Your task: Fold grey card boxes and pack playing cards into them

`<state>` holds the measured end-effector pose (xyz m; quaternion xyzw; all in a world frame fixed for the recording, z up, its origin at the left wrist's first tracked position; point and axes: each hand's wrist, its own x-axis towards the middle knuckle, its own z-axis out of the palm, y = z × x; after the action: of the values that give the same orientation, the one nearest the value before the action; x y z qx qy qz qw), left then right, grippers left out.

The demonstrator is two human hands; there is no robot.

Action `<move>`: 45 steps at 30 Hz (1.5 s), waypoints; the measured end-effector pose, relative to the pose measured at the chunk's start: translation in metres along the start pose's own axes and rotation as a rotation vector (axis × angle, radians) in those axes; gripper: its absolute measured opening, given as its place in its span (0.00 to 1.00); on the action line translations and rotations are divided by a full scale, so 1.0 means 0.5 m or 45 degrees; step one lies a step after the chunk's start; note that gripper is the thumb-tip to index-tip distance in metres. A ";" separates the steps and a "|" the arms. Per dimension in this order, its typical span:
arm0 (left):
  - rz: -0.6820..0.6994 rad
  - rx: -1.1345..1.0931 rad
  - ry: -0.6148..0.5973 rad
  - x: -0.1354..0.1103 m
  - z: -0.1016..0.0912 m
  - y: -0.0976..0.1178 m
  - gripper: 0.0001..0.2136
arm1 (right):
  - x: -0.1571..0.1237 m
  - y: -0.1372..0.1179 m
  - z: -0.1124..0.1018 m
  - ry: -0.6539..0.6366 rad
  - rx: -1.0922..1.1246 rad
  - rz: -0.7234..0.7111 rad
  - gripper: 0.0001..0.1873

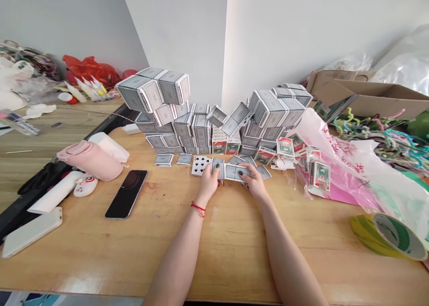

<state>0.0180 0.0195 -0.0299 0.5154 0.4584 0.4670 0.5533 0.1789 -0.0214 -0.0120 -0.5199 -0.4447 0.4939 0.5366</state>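
Observation:
My left hand [209, 180] and my right hand [254, 180] both grip a grey-backed deck of playing cards [233, 172] lying flat on the wooden table [217, 243], fingers curled over its ends. A face-up card with black pips [200, 165] lies just left of my left hand. Behind the deck rises a tall wall of stacked card packs [187, 118], with a second heap of card packs [271, 113] to the right. Several red-and-green boxed packs [284, 147] lie loose near my right hand.
A black phone [126, 193], a pink bottle [90, 159] and white cases [31, 230] lie at the left. A pink-printed plastic bag [338, 163], tape rolls [390, 236], coloured pipe cleaners [382, 136] and a cardboard box [375, 95] crowd the right.

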 end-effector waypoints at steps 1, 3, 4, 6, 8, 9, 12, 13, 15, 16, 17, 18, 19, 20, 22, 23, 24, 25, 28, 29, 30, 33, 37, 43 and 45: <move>0.000 0.005 -0.013 0.000 -0.001 0.000 0.14 | 0.000 -0.001 -0.001 -0.003 -0.004 0.006 0.17; 0.001 0.009 -0.039 0.000 -0.002 0.001 0.14 | -0.001 -0.004 -0.002 -0.009 -0.016 0.008 0.17; 0.004 0.008 -0.051 -0.001 -0.003 0.001 0.14 | -0.001 -0.005 -0.002 -0.015 -0.025 0.003 0.16; 0.013 0.008 -0.082 -0.003 -0.005 0.003 0.14 | -0.002 -0.005 -0.002 -0.034 -0.048 -0.006 0.16; 0.026 0.016 -0.112 -0.004 -0.007 0.004 0.14 | -0.003 -0.004 -0.001 -0.048 -0.063 -0.008 0.16; 0.029 0.021 -0.116 -0.004 -0.008 0.005 0.14 | -0.004 -0.003 -0.001 -0.050 -0.063 -0.010 0.16; 0.028 0.031 -0.091 -0.005 -0.007 0.005 0.14 | -0.005 0.002 0.004 -0.051 -0.043 -0.025 0.16; 0.031 0.037 -0.085 -0.005 -0.006 0.004 0.13 | -0.005 0.004 0.007 -0.055 -0.038 -0.032 0.16; 0.040 0.054 -0.089 -0.007 0.001 0.001 0.13 | -0.005 0.007 0.015 -0.068 -0.034 -0.050 0.15; 0.045 0.064 -0.092 -0.009 0.005 -0.001 0.13 | -0.005 0.008 0.018 -0.079 -0.035 -0.058 0.15; 0.045 0.075 -0.094 -0.010 0.009 -0.003 0.13 | -0.005 0.010 0.022 -0.094 -0.037 -0.064 0.15; 0.045 0.085 -0.089 -0.011 0.014 -0.005 0.13 | -0.005 0.011 0.025 -0.110 -0.038 -0.070 0.15; 0.047 0.094 -0.082 -0.013 0.017 -0.007 0.13 | -0.005 0.013 0.027 -0.122 -0.040 -0.078 0.15; 0.049 0.102 -0.074 -0.014 0.021 -0.008 0.13 | -0.005 0.015 0.029 -0.129 -0.044 -0.088 0.15; 0.054 0.108 -0.060 -0.015 0.024 -0.009 0.12 | -0.004 0.019 0.030 -0.127 -0.057 -0.110 0.15; 0.055 0.106 -0.055 -0.015 0.024 -0.009 0.12 | -0.004 0.022 0.029 -0.120 -0.065 -0.120 0.15; 0.054 0.103 -0.054 -0.016 0.025 -0.008 0.12 | -0.004 0.024 0.029 -0.111 -0.075 -0.125 0.15; 0.052 0.103 -0.054 -0.017 0.025 -0.008 0.12 | -0.004 0.026 0.028 -0.104 -0.086 -0.128 0.15; 0.058 0.144 -0.016 -0.020 0.028 -0.007 0.11 | -0.003 0.030 0.029 -0.086 -0.120 -0.128 0.15; 0.064 0.171 0.024 -0.022 0.030 -0.007 0.11 | -0.003 0.031 0.029 -0.080 -0.129 -0.127 0.15; 0.072 0.197 0.072 -0.023 0.033 -0.007 0.10 | -0.003 0.031 0.030 -0.069 -0.135 -0.128 0.15; 0.084 0.218 0.188 -0.028 0.044 -0.008 0.08 | -0.005 0.035 0.035 -0.015 -0.152 -0.139 0.14; 0.061 0.165 0.231 -0.032 0.052 -0.006 0.08 | -0.008 0.039 0.042 0.076 -0.211 -0.156 0.14; 0.029 0.009 0.157 -0.032 0.053 -0.005 0.13 | -0.012 0.028 0.046 0.138 -0.180 -0.161 0.16; 0.018 -0.084 0.094 -0.030 0.050 -0.004 0.15 | -0.013 0.019 0.046 0.118 -0.101 -0.129 0.20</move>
<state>0.0409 0.0009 -0.0301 0.4825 0.4591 0.5044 0.5496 0.1550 -0.0253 -0.0198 -0.5398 -0.4644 0.4237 0.5598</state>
